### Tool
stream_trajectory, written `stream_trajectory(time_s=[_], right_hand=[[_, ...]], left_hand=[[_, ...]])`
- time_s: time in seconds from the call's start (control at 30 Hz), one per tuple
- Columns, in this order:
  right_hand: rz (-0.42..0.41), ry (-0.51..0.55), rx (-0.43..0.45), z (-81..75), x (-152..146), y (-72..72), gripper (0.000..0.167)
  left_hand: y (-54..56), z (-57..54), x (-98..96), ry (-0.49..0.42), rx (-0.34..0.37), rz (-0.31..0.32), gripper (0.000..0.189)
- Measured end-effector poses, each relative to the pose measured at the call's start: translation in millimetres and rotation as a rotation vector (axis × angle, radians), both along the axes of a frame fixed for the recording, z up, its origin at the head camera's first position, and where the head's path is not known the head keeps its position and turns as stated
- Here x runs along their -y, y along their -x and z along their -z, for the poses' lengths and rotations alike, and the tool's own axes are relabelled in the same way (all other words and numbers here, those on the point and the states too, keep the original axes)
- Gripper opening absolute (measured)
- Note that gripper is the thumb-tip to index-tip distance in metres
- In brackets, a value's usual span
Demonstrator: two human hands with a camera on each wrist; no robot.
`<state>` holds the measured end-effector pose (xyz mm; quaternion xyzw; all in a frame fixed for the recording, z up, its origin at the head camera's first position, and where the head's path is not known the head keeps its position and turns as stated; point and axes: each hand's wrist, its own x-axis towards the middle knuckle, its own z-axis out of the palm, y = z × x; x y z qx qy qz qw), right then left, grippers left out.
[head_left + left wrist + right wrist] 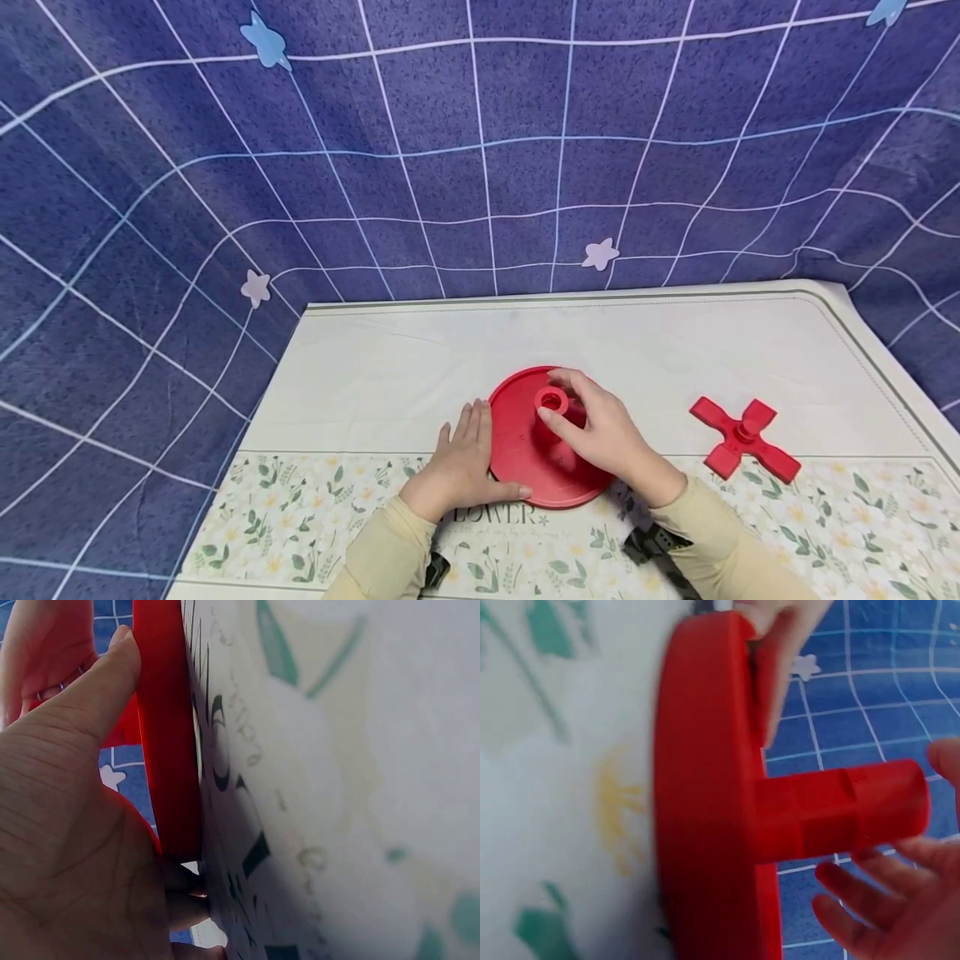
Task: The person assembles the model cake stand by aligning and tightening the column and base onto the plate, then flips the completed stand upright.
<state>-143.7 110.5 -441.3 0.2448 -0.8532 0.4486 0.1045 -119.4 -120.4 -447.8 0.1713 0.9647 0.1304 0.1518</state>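
Note:
A round red disc (513, 454) with a low rim lies flat, and a hollow cylindrical red post (832, 814) stands up from it. My left hand (459, 467) rests at the disc's left edge with fairly straight fingers, its thumb against the near rim. Around the top of the post, my right hand (603, 425) has its thumb and fingers spread on either side. The right wrist view shows a gap between those fingers and the post; whether the thumb touches it I cannot tell.
Off to the right lies a red cross-shaped piece (744, 435) with a short central stub. A white, flower-printed cover (360, 375) lies beneath everything. Blue gridded cloth (450, 183) hangs behind and at both sides.

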Motion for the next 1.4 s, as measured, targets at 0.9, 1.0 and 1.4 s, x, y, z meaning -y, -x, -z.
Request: stream_trajectory(time_s=[0.9,1.0,1.4], right_hand=[[-0.084,0.038,0.107,-3.1,-2.6,-1.9,0.044],[-0.057,0.034,0.100,-2.9,-1.1,-3.5,0.045],[0.020,-0.014,0.032,0.0,2.6,-7.1,0.046]], left_hand=[[-0.1,1.8,0.8,-0.015,0.009,-0.004,0.132],[0.1,1.2,0.9,-0.017,0.012,-0.002,0.132],[0.8,2.6,0.1,-0.018,0.002,-0.004,0.132]])
